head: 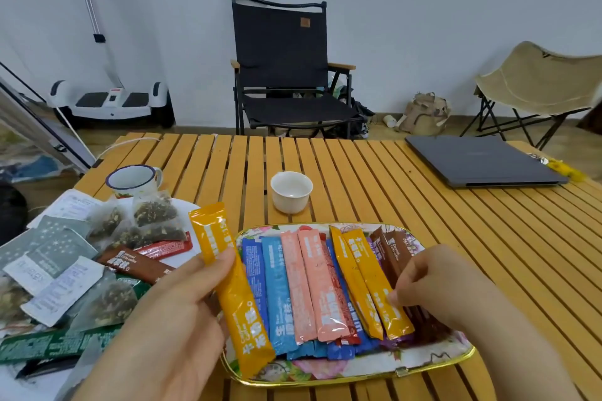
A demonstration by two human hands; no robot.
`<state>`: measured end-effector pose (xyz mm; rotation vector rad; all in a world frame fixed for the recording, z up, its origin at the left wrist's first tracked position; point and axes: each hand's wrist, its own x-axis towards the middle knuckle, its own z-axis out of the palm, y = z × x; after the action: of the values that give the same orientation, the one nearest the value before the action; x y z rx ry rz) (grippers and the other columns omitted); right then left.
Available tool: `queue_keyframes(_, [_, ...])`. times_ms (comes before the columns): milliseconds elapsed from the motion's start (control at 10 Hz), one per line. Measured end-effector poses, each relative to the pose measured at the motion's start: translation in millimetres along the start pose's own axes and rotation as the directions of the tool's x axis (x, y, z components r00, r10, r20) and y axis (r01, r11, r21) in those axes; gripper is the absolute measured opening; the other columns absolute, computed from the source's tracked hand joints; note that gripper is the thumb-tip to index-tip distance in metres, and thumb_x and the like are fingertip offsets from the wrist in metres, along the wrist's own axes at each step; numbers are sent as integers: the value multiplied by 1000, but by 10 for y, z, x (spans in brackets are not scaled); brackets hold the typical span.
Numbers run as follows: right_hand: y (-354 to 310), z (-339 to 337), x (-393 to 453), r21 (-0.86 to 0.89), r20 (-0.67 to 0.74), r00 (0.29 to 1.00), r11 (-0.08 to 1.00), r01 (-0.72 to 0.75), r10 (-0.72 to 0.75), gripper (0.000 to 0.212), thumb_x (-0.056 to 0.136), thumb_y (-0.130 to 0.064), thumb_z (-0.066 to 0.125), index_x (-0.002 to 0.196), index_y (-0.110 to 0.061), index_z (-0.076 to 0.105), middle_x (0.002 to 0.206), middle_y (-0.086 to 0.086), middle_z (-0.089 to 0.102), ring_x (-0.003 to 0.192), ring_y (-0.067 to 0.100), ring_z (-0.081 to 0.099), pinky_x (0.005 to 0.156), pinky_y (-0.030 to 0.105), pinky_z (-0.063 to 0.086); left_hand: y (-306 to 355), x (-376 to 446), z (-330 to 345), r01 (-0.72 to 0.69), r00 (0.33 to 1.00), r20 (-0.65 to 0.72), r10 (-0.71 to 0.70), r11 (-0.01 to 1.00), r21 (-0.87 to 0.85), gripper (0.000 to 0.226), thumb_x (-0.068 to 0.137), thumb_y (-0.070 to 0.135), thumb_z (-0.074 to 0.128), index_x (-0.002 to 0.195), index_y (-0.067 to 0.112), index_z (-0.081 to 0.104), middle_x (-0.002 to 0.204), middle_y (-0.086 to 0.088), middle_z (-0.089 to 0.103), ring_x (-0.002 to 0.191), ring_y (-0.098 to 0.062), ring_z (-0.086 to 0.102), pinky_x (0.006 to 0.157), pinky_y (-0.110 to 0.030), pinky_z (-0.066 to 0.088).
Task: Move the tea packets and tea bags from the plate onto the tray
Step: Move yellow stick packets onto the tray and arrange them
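Orange, and pinched between thumb and fingers of the left hand (182, 299), one stick packet (228, 283) hangs over the near-left rim of the floral tray (433, 358), where blue, pink, orange and brown sticks already lie in a row. The right hand (436, 286) closes its fingertips on the orange ones there (apparently straightening them). Roughly half looks done: tea bags (153, 215), paper sachets and a few sticks crowd the white plate (185, 205) at left.

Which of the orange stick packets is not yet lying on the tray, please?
The orange packet in the left hand, held upright over the tray's left edge; the other two orange packets lie flat among the sticks.
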<state>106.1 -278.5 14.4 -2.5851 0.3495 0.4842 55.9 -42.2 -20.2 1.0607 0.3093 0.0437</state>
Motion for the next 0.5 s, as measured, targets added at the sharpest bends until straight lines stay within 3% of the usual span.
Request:
queue_keyframes(100, [11, 18, -40, 96, -88, 992, 991, 98, -89, 14, 81, -25, 71, 81, -11, 69, 85, 0, 67, 78, 10, 59, 56, 20, 42, 45, -22, -83, -14, 986, 169, -10, 990, 138, 20, 74, 43, 69, 85, 27, 75, 86, 3, 72, 78, -8, 67, 80, -32, 53])
queue_keyframes(200, [-91, -7, -174, 269, -85, 959, 920, 283, -270, 20, 86, -34, 63, 74, -20, 70, 79, -2, 69, 74, 8, 63, 59, 20, 44, 38, -68, 5, -5, 998, 63, 3, 999, 37, 26, 67, 32, 71, 87, 15, 74, 76, 2, 72, 67, -7, 68, 65, -24, 58])
queue_keyframes(300, [-323, -27, -398, 448, 146, 877, 821, 354, -458, 26, 78, -46, 63, 77, -22, 74, 76, -7, 72, 62, -1, 60, 60, 18, 42, 61, -146, 186, -54, 998, -47, 52, 998, -42, 20, 63, 15, 66, 82, 9, 69, 66, -6, 72, 53, -8, 66, 47, -17, 54])
queue_keyframes(400, [-458, 68, -480, 500, 259, 811, 791, 352, -524, 21, 70, -38, 75, 80, -19, 74, 75, -1, 71, 66, 2, 61, 66, 27, 55, 20, -144, 268, -117, 989, -97, 115, 993, -13, 24, 59, 12, 70, 82, 7, 69, 74, -12, 74, 59, -11, 70, 48, -17, 53])
queue_keyframes(500, [-404, 70, -431, 437, 170, 854, 814, 383, -492, 12, 76, -28, 74, 75, -16, 72, 63, -3, 63, 61, 6, 57, 62, 23, 49, -7, -141, 301, -161, 985, -54, 164, 986, 46, 34, 53, 16, 71, 86, 9, 69, 81, -13, 75, 71, -15, 72, 52, -18, 55])
